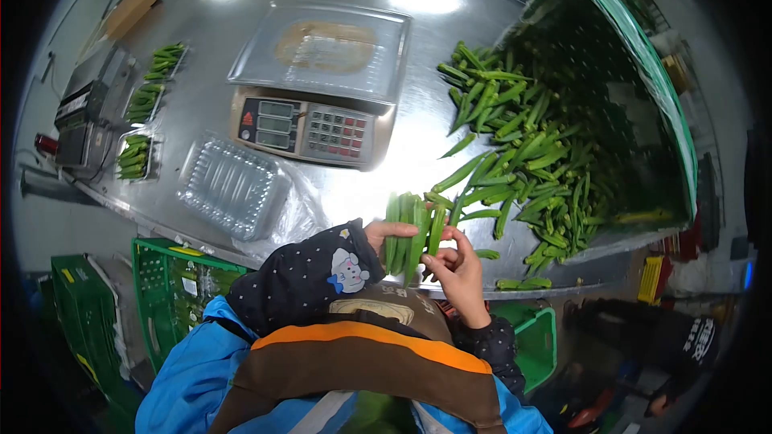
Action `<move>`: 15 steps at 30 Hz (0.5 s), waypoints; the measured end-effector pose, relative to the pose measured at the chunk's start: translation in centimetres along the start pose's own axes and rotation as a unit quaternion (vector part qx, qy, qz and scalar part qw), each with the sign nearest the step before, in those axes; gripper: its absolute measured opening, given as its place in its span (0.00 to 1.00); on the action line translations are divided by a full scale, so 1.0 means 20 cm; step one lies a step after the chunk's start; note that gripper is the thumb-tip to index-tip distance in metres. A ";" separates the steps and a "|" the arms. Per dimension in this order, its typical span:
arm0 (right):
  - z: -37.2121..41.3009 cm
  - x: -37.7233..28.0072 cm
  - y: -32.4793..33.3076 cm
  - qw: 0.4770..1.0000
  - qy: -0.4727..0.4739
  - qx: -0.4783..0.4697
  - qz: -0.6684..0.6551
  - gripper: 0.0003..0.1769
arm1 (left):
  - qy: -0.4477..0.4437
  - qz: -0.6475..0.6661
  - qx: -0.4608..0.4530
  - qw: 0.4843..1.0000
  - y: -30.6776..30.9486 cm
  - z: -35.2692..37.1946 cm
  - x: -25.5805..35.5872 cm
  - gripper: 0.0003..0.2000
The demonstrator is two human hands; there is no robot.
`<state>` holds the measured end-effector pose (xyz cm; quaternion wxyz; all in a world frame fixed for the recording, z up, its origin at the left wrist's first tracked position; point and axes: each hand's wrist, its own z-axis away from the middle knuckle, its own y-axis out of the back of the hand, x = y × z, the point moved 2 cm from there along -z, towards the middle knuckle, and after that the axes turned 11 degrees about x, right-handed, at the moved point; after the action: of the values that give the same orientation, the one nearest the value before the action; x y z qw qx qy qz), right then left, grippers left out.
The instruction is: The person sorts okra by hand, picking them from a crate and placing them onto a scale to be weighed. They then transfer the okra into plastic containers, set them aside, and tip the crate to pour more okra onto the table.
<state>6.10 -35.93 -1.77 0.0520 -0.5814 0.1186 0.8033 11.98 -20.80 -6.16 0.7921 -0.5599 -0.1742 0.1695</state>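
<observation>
My left hand (pixel 392 235) is closed on a small bunch of okra (pixel 396 251), held upright over the table's near edge, with its thumb across the pods. My right hand (pixel 460 270) pinches at the bunch's right side, fingertips on a pod there. Beyond and to the right, a large pile of loose green okra (pixel 523 161) spills from a tipped green crate (pixel 683 137). A digital scale (pixel 334 133) with a clear plastic tray (pixel 322 52) on its platform stands in the table's middle. Left of my hands lie stacked clear trays (pixel 229 185).
Three filled okra trays (pixel 134 157) sit at the left of the metal table (pixel 193 32), beside a grey machine (pixel 90 112). Green crates (pixel 149 273) stand below the near left edge. Another person (pixel 643 337) is at the lower right.
</observation>
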 end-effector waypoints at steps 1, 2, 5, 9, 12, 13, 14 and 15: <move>0.04 -0.04 0.05 0.998 -0.065 -0.019 -0.005 0.22 | 0.041 0.001 0.009 0.999 -0.01 0.00 -0.01 0.30; 0.07 -0.06 0.12 0.991 -0.130 -0.037 -0.011 0.22 | 0.031 0.029 0.039 0.998 -0.02 -0.01 -0.04 0.25; 0.16 0.00 0.45 0.987 -0.147 -0.045 0.039 0.20 | 0.084 0.056 0.058 0.993 0.03 -0.05 -0.13 0.25; 0.20 -0.13 0.20 0.993 -0.081 -0.064 -0.061 0.27 | 0.155 -0.002 0.043 0.987 0.00 -0.11 -0.19 0.24; 0.14 0.05 0.15 0.994 -0.047 -0.050 0.082 0.29 | 0.192 0.046 0.064 0.978 0.04 -0.11 -0.16 0.24; 0.14 0.08 0.14 0.996 -0.084 -0.041 -0.002 0.27 | 0.194 0.065 0.087 0.975 0.05 -0.09 -0.14 0.24; 0.16 0.08 0.21 0.993 -0.104 -0.036 0.052 0.26 | 0.110 0.000 0.145 0.983 0.06 -0.08 -0.12 0.21; 0.19 0.08 0.35 0.986 -0.125 -0.030 0.107 0.25 | 0.053 -0.052 0.213 0.974 0.09 -0.05 -0.09 0.20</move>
<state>0.50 -41.83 -1.25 -0.0374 -0.4617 0.1485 0.8737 10.72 -21.96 -8.30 0.9089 -0.3770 -0.1205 0.1315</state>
